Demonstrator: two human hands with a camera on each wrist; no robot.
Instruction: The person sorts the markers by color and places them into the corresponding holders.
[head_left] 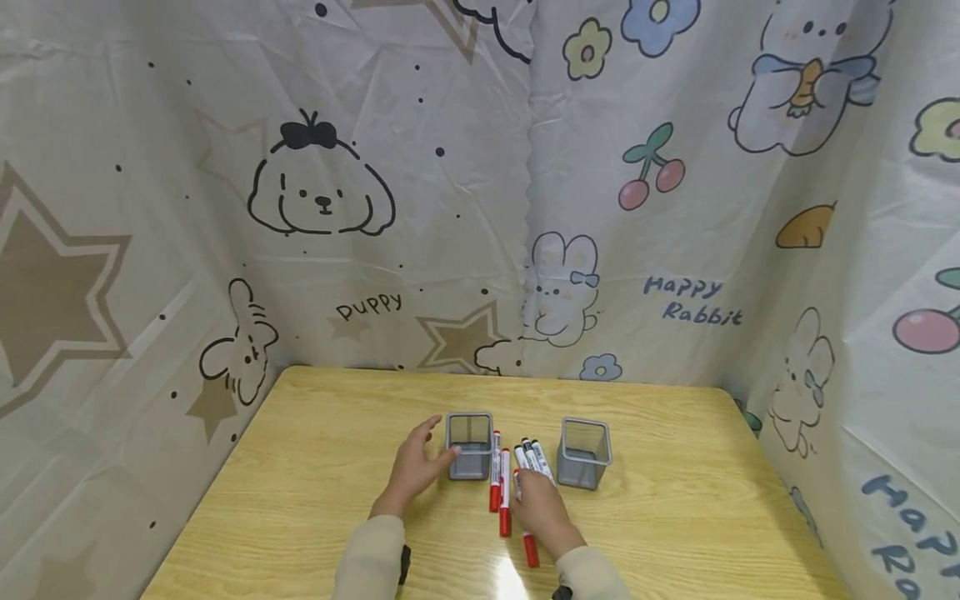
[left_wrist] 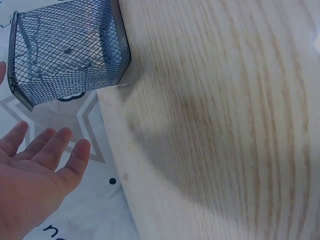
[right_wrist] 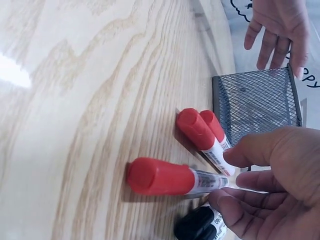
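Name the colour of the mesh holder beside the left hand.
The mesh holder is grey, clearest in the left wrist view.

The head view looks forward and down over the tabletop from farthest off; both wrist views, close in and turned sideways, share the left hand and left cup.

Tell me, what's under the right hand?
In the head view, a red-capped marker runs under the right hand, and black-tipped markers poke out beyond it. There, the hand hides the first marker's middle and the others' near ends.
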